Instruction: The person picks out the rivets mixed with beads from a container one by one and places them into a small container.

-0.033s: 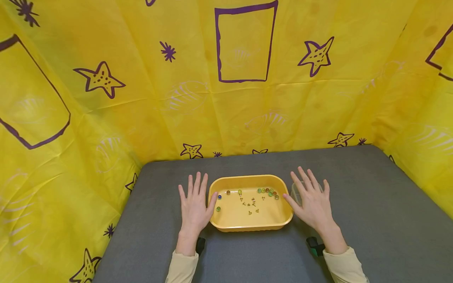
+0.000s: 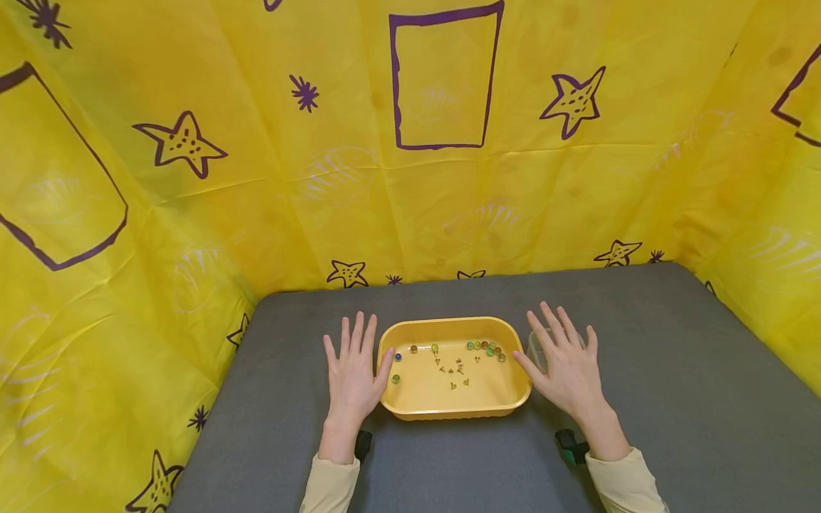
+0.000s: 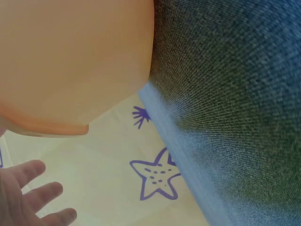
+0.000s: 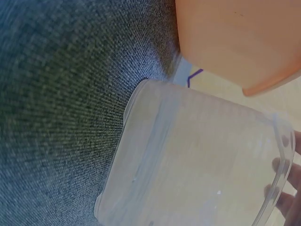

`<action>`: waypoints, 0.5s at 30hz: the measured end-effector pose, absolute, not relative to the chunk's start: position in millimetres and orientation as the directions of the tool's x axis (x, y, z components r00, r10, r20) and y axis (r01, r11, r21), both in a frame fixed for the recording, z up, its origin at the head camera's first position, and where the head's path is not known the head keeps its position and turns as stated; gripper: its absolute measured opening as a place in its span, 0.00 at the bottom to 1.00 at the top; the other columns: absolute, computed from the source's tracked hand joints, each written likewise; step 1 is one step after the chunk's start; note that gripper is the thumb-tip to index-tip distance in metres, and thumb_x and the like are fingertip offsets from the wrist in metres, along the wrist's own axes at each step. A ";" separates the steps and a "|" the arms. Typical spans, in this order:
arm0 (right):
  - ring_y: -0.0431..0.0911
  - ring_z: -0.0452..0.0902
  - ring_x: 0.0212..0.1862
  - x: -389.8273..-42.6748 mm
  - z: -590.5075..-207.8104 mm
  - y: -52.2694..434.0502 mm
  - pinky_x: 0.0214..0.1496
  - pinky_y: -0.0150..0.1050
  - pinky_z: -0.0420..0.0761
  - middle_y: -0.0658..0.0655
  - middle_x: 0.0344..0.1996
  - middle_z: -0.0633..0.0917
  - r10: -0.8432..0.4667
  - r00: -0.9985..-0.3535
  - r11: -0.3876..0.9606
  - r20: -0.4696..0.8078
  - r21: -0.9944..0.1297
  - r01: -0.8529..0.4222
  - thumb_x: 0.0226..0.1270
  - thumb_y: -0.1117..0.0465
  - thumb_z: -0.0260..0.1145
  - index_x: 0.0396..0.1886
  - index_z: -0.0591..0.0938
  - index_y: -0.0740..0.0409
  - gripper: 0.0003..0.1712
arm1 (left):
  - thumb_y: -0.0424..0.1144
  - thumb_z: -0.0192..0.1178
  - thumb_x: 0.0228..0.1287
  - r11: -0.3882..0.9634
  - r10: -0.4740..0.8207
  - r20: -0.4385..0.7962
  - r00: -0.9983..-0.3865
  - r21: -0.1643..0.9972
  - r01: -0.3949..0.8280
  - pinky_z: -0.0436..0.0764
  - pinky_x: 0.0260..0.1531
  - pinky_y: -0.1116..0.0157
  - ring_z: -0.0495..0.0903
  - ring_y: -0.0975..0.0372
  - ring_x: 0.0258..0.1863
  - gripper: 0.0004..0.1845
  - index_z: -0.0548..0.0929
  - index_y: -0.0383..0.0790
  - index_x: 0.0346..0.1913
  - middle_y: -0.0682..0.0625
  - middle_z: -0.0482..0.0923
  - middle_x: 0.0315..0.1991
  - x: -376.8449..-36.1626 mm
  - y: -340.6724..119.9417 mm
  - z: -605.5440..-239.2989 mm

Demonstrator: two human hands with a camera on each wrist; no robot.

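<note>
A yellow plastic tub (image 2: 423, 399) stands between both hands. Inside it, a group of green and amber glass marbles (image 2: 490, 352) lies toward the back right. A blue marble (image 2: 398, 358), a brown marble (image 2: 413, 349) and a green marble (image 2: 395, 379) lie near its left side. Several small gold-coloured headed pins (image 2: 466, 382) are scattered mid-tub. My left hand (image 2: 351, 377) is spread flat, palm down, thumb at the left rim. My right hand (image 2: 569, 370) is likewise spread, thumb at the right rim, its fingers over a clear plastic container (image 4: 211, 155).
Dark grey fabric covers the table (image 2: 449, 463). Yellow cloth (image 2: 436, 199) printed with purple starfish hangs behind and at both sides. A dark band (image 2: 571, 447) sits at the right wrist, and another (image 2: 363, 445) at the left.
</note>
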State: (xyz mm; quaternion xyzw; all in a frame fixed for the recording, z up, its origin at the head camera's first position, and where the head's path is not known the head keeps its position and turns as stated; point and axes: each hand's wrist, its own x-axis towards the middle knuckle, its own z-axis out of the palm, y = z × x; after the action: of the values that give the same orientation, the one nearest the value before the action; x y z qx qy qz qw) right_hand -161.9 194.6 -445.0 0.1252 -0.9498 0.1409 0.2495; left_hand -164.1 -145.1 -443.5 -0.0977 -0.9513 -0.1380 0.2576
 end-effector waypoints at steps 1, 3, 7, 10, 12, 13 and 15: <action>0.57 0.51 0.69 -162.0 -444.9 194.6 0.60 0.68 0.43 0.59 0.68 0.60 -0.167 -0.843 0.929 0.512 -0.204 -0.308 0.55 0.38 0.62 0.67 0.66 0.54 0.43 | 0.54 0.51 0.64 0.944 0.115 0.515 -0.849 0.210 0.255 0.41 0.61 0.40 0.47 0.48 0.70 0.33 0.62 0.41 0.69 0.41 0.57 0.68 -163.9 -145.2 -443.5; 0.57 0.51 0.69 -162.2 -445.0 194.6 0.60 0.68 0.44 0.59 0.68 0.60 -0.167 -0.842 0.929 0.513 -0.204 -0.309 0.55 0.39 0.62 0.66 0.66 0.55 0.43 | 0.54 0.50 0.65 0.945 0.115 0.509 -0.853 0.208 0.251 0.41 0.61 0.40 0.47 0.48 0.70 0.33 0.61 0.42 0.69 0.41 0.56 0.69 -163.7 -145.6 -443.3; 0.57 0.51 0.69 -162.6 -445.4 195.6 0.59 0.68 0.44 0.59 0.68 0.61 -0.163 -0.840 0.929 0.517 -0.206 -0.307 0.54 0.40 0.64 0.66 0.67 0.55 0.43 | 0.54 0.51 0.64 0.947 0.115 0.499 -0.859 0.207 0.247 0.44 0.61 0.40 0.47 0.48 0.70 0.34 0.61 0.42 0.69 0.42 0.56 0.69 -163.5 -145.9 -442.8; 0.57 0.50 0.69 -162.8 -445.8 196.5 0.59 0.68 0.44 0.59 0.68 0.60 -0.163 -0.842 0.928 0.514 -0.211 -0.308 0.55 0.39 0.63 0.67 0.66 0.54 0.42 | 0.53 0.53 0.64 0.943 0.112 0.499 -0.859 0.219 0.250 0.43 0.61 0.40 0.48 0.47 0.69 0.33 0.62 0.41 0.69 0.41 0.57 0.68 -163.4 -145.6 -442.4; 0.57 0.50 0.69 -162.6 -446.0 197.0 0.59 0.68 0.43 0.59 0.69 0.60 -0.162 -0.844 0.927 0.511 -0.215 -0.308 0.55 0.39 0.63 0.67 0.66 0.54 0.42 | 0.53 0.52 0.64 0.941 0.111 0.499 -0.859 0.224 0.252 0.43 0.61 0.40 0.49 0.47 0.69 0.33 0.62 0.41 0.68 0.40 0.58 0.68 -163.3 -145.5 -442.4; 0.57 0.50 0.69 -162.5 -446.1 197.2 0.59 0.68 0.43 0.59 0.69 0.60 -0.163 -0.844 0.926 0.511 -0.215 -0.309 0.56 0.39 0.62 0.66 0.67 0.54 0.42 | 0.53 0.51 0.65 0.940 0.111 0.496 -0.861 0.228 0.252 0.42 0.61 0.40 0.49 0.47 0.69 0.33 0.62 0.41 0.68 0.40 0.57 0.68 -163.0 -145.4 -442.4; 0.57 0.50 0.69 -162.4 -446.2 197.5 0.59 0.68 0.43 0.59 0.69 0.60 -0.162 -0.843 0.926 0.512 -0.216 -0.309 0.56 0.39 0.62 0.66 0.67 0.55 0.42 | 0.54 0.50 0.66 0.940 0.111 0.491 -0.864 0.231 0.252 0.42 0.62 0.41 0.49 0.47 0.69 0.33 0.62 0.41 0.69 0.41 0.57 0.68 -162.6 -145.2 -442.5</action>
State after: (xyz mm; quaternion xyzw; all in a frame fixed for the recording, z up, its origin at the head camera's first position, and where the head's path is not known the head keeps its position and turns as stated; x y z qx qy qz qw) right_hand -162.4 197.5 -446.2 0.1243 -0.9487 0.1468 0.2508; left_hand -162.6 -145.2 -442.5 -0.0951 -0.9544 -0.1451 0.2428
